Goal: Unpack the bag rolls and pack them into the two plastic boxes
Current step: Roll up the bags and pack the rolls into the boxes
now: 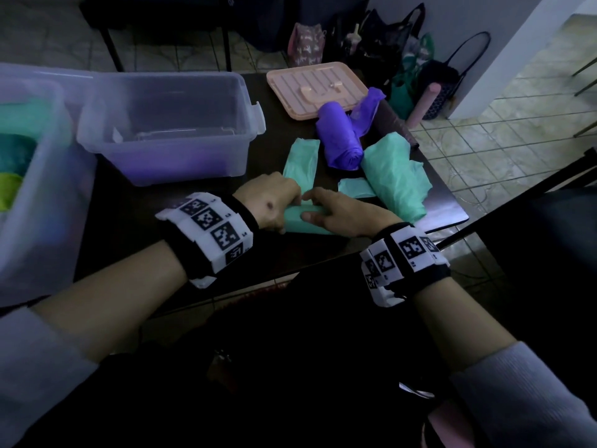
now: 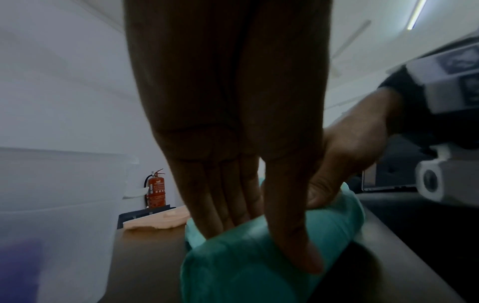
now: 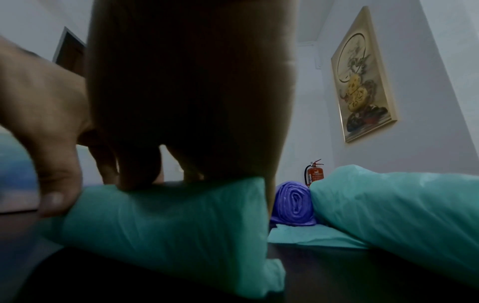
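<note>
A green bag roll point(image 1: 300, 226) lies across the near part of the dark table point(image 1: 135, 221). My left hand point(image 1: 274, 205) grips its left end and my right hand point(image 1: 339, 215) grips its right end, thumbs on the near side. In the left wrist view the left hand point(image 2: 259, 239) has its fingers behind the roll point(image 2: 246, 270) and its thumb in front. In the right wrist view my right hand point(image 3: 181, 164) presses down on the roll point(image 3: 168, 225). A clear plastic box point(image 1: 168, 124) stands behind my left hand. A second box point(image 1: 38, 202) at far left holds green rolls.
A purple roll point(image 1: 339, 140), a large loose green roll point(image 1: 394, 176), a flat green strip point(image 1: 300, 160) and a small green piece point(image 1: 355, 187) lie to the right. A pink lid point(image 1: 316, 88) lies at the back. Bags point(image 1: 387, 43) stand on the floor beyond the table.
</note>
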